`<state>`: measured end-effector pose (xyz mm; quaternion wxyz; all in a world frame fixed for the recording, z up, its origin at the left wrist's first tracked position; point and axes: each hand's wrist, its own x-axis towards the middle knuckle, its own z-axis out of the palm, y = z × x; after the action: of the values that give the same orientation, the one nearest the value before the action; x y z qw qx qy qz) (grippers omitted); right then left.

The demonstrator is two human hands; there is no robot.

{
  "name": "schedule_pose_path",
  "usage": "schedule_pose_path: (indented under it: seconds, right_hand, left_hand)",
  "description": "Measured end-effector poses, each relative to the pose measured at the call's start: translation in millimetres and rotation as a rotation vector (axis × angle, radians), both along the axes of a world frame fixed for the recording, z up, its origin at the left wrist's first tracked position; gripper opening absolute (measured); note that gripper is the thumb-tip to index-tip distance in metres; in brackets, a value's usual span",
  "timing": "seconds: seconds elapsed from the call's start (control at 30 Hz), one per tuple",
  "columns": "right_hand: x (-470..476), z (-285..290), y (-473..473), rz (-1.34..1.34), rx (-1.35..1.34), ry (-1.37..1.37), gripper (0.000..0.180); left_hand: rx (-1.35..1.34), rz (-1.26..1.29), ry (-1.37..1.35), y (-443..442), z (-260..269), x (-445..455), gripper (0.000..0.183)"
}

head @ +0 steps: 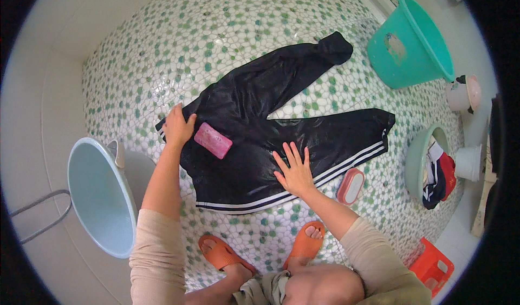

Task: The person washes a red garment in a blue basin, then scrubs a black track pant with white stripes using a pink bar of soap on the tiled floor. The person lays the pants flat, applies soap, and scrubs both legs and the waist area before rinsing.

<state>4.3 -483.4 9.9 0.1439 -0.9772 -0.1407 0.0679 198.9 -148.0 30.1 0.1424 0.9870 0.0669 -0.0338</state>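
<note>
Black trousers with white side stripes (243, 171) lie spread on the pebble-patterned floor and look wet. At their waist end, my left hand (177, 127) rests on the cloth, thumb and fingers apart; whether it pinches the edge is hard to tell. My right hand (296, 171) lies flat on the nearer leg's upper part, fingers spread, holding nothing. A pink bar of soap (213, 140) sits on the fabric just right of my left hand. Beside the striped edge, right of my right hand, a pink-and-white scrubbing brush (351, 186) lies on the floor.
A light blue basin (101, 197) stands at the left near a grey hose (42, 201). At the right are a teal bucket (390, 53), a green basin (414, 163) holding clothes (438, 175), a small white bucket (468, 163) and a red plastic stool (431, 264). Orange slippers (221, 253) are below.
</note>
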Motion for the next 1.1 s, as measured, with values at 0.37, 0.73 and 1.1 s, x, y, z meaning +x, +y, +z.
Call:
schedule_pose_path:
  seconds: [0.37, 0.73, 1.1]
  right_hand:
    - [2.2, 0.0, -1.9, -0.007, -0.023, 0.047, 0.068]
    - [2.1, -2.1, -3.0, -0.015, -0.007, 0.067, 0.067]
    - [1.2, -4.8, -3.1, -0.009, -0.011, 0.065, 0.069]
  left_hand:
    - [-0.214, -0.4, 0.119, -6.3, -5.4, 40.8, 0.044]
    - [-0.011, -0.273, 0.208, -30.4, 37.2, 53.0, 0.04]
    - [-0.08, -0.374, 0.249, -26.2, 35.4, 31.7, 0.034]
